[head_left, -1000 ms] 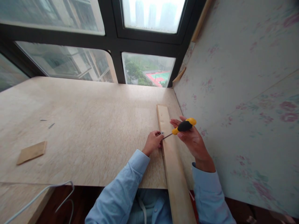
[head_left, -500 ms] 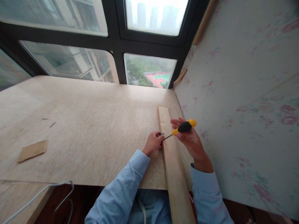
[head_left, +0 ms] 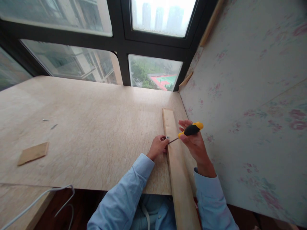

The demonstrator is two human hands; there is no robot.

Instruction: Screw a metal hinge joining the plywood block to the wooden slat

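A: What takes up the most room?
B: The pale tabletop, running back to the window frame.
A: And on it?
B: A long wooden board, its long axis pointing away from the person, the near end overhanging the edge beside the lap.
A: Where's the screwdriver?
B: Above the board, slanting across it: handle up and to the right, shaft down to the left, toward the board's left edge. The right hand is nearer the handle, the left hand nearer the tip.
A: How are the right fingers?
B: Partly curled, palm upward, the thumb against the handle and other fingers spread past it; they hold the screwdriver loosely.
A: And the left?
B: Pinched together at that left edge, seemingly on a small metal piece. Its shape is too small to make out.
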